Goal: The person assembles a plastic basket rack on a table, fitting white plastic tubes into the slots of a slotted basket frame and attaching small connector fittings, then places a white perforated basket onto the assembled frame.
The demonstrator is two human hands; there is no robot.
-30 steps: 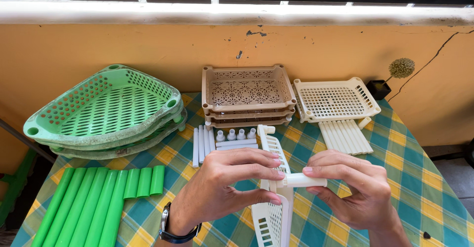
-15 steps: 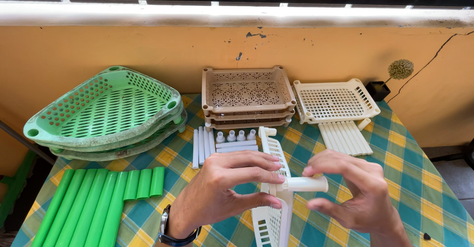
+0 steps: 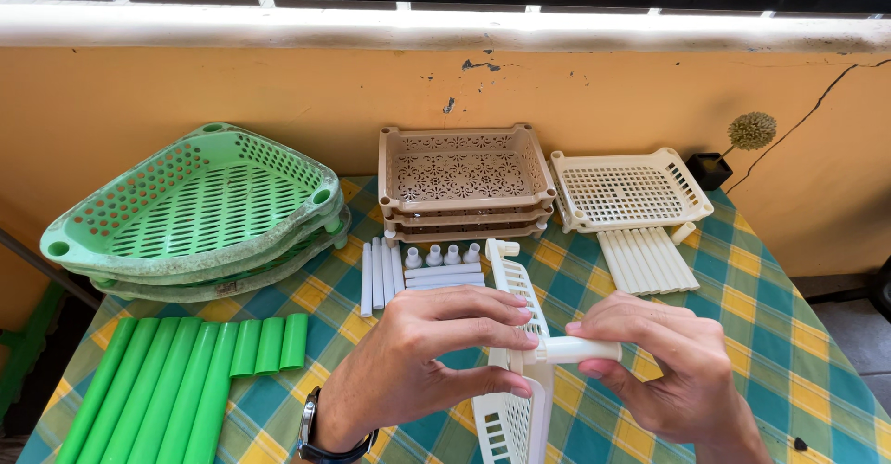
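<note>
The left hand (image 3: 436,353) grips the white tray (image 3: 515,362) held on edge between both hands, while the right hand (image 3: 664,371) pinches the white tube (image 3: 575,349), its long axis crosswise, butted against the tray's corner

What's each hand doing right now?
Left hand: gripping the white tray, held on edge.
Right hand: pinching a white tube at the tray's corner.

You have bright, even daylight pouring in from the slit above the wall (image 3: 278,93), well beyond your left hand (image 3: 422,362). That strip is blown out white. Shadows under your hands are soft. Focus is sharp throughout; edges bow slightly.
</note>
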